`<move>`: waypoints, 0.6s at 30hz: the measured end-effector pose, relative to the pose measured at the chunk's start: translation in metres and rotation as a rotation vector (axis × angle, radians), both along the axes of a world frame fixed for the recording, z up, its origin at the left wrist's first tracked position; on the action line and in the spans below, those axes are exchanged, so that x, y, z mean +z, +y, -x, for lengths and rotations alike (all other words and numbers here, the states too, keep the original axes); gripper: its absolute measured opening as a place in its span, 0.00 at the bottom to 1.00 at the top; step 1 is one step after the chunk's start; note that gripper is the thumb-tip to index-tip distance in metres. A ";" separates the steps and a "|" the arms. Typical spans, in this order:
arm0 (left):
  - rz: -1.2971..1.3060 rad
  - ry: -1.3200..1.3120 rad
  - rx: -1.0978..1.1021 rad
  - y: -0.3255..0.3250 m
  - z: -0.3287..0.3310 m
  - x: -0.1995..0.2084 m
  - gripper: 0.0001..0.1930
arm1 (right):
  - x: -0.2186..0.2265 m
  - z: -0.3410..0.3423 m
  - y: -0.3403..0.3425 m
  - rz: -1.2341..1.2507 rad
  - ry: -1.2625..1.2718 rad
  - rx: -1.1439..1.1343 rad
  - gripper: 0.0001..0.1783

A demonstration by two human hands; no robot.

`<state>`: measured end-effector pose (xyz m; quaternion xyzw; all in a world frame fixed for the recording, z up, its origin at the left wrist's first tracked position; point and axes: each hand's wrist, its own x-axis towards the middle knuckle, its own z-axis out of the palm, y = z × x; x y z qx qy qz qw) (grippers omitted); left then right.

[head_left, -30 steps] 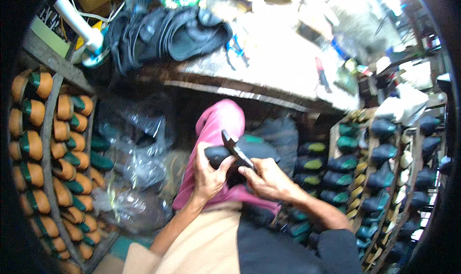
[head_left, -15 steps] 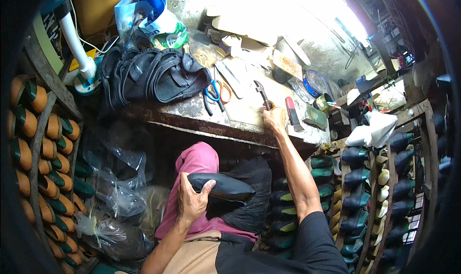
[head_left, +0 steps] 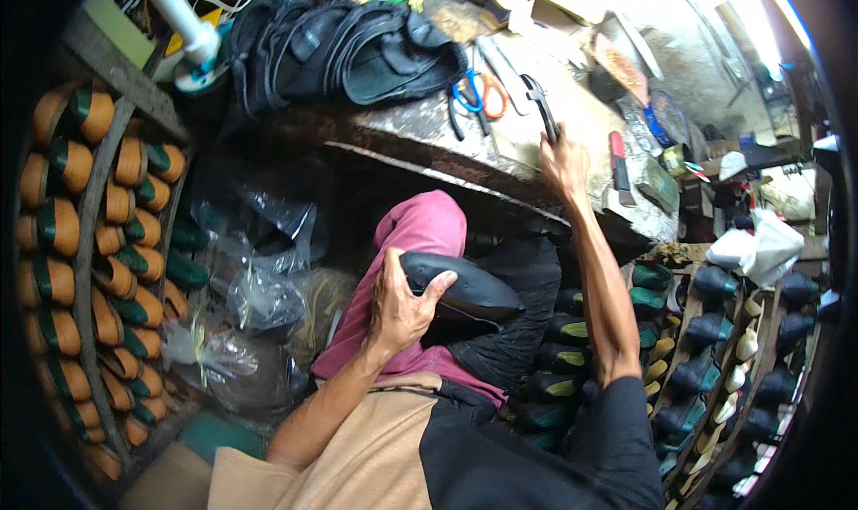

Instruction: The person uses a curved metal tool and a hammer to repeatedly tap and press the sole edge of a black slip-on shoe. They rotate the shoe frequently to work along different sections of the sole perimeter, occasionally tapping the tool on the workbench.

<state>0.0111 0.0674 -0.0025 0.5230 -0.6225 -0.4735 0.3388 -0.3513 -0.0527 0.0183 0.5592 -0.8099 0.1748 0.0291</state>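
Note:
My left hand [head_left: 402, 303] is closed round a black shoe [head_left: 469, 288], with the thumb along its top and the fingers on its far side. The shoe lies over my lap, its narrower end pointing right. At the bench, my right hand [head_left: 565, 163] has its fingers wrapped round the handle of a pair of pincers [head_left: 540, 103]. Their metal head points away from me, and the fist hides the lower handle. Scissors with blue and orange handles [head_left: 479, 95] lie left of the pincers. A red-handled knife [head_left: 619, 166] lies to their right.
Black sandal uppers [head_left: 357, 59] are heaped on the worn workbench [head_left: 407, 143]. Racks of orange-brown shoes [head_left: 58, 224] stand at left, with dark shoes [head_left: 693, 367] racked at right. Clear plastic bags [head_left: 241, 358] sit beside my left leg. A whetstone-like block [head_left: 657, 184] rests near the bench corner.
The head view has shifted, so the bench and racks sit elsewhere in the picture. My right hand still grips the pincers over the bench, and my left keeps its hold on the shoe.

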 end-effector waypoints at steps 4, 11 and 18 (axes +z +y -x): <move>0.004 -0.017 -0.044 -0.002 0.000 -0.002 0.36 | 0.035 -0.118 0.106 0.029 -0.742 0.247 0.02; 0.026 -0.034 -0.076 0.006 0.008 -0.006 0.37 | 0.044 -0.174 0.163 -0.219 -1.339 0.028 0.05; -0.058 -0.035 -0.097 0.007 0.005 -0.006 0.38 | 0.040 -0.170 0.159 -0.209 -1.336 0.119 0.07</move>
